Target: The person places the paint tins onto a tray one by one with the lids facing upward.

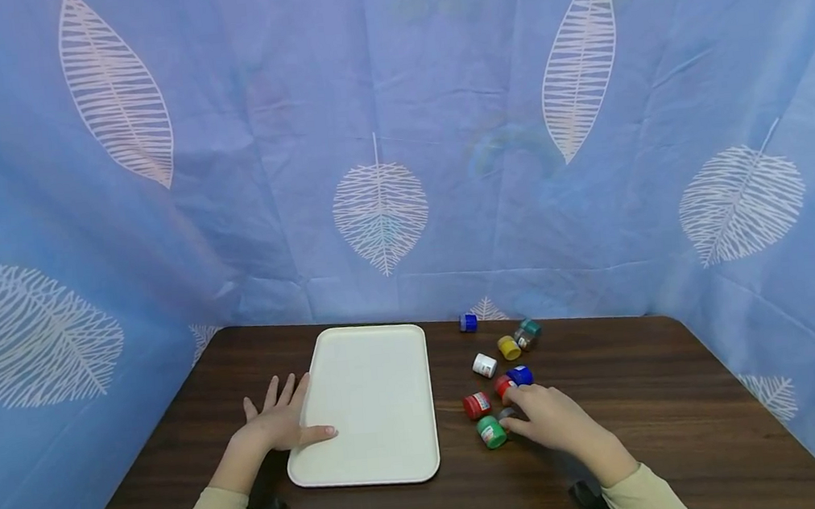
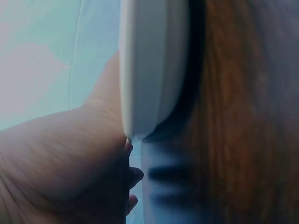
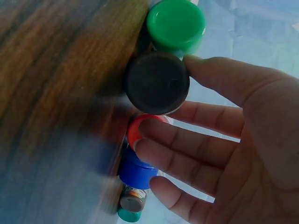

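My left hand (image 1: 277, 422) rests at the left edge of a white rectangular tray (image 1: 371, 415), fingers straight and spread, thumb lying over the rim. The left wrist view shows the tray's side wall (image 2: 147, 70) close up against the hand. With thumb and index finger, my right hand (image 1: 552, 415) pinches a small jar with a black lid (image 3: 156, 84). A green jar (image 1: 492, 433) sits right beside it. The other fingers reach over a red jar (image 1: 504, 385) and near a blue jar (image 1: 520, 375). A second red jar (image 1: 476, 405) lies left of these.
Farther back on the dark wooden table (image 1: 606, 366) lie a white jar (image 1: 484, 365), a yellow jar (image 1: 509, 348), a jar with a teal lid (image 1: 529, 331) and another blue jar (image 1: 468, 323). A blue leaf-print curtain (image 1: 288, 216) hangs behind the table.
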`<state>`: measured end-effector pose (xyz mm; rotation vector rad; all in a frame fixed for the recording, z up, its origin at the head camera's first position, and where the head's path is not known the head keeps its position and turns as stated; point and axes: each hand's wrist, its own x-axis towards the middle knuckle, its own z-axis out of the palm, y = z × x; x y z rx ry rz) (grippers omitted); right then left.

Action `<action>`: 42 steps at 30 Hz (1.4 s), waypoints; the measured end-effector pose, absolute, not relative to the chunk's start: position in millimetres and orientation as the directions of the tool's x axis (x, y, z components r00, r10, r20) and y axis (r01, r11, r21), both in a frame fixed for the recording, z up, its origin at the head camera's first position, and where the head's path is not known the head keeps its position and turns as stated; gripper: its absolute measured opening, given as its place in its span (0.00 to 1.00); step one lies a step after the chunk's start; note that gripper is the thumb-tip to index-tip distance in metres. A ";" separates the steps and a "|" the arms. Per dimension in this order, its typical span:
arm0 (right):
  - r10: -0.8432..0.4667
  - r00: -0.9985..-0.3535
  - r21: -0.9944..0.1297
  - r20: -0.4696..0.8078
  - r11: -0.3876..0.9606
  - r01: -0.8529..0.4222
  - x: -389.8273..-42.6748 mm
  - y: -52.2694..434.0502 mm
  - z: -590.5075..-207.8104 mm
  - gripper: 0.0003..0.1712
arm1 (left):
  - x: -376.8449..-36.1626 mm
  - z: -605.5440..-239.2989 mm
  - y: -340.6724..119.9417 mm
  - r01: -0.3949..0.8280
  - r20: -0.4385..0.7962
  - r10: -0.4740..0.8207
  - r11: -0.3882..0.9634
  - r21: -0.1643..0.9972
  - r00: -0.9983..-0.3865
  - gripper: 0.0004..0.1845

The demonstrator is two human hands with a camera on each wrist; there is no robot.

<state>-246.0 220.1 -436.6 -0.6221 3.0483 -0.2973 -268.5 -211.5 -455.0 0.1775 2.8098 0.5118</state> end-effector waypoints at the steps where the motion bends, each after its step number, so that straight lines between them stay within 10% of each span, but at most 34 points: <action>1: -0.391 -0.920 -0.196 0.018 0.901 -0.387 -246.8 219.5 -436.9 0.14 | -268.7 -454.9 -212.0 0.072 -0.246 0.169 0.930 0.361 -0.954 0.66; 25: -0.526 -0.840 -0.173 0.135 0.822 -0.542 -257.0 210.0 -432.3 0.16 | -269.7 -460.5 -221.9 0.077 -0.229 0.166 0.932 0.353 -0.959 0.64; 42: -0.647 -0.670 -0.006 0.365 0.718 -0.696 -274.2 152.7 -412.7 0.17 | -268.7 -461.9 -214.9 0.084 -0.205 0.156 0.942 0.324 -0.966 0.63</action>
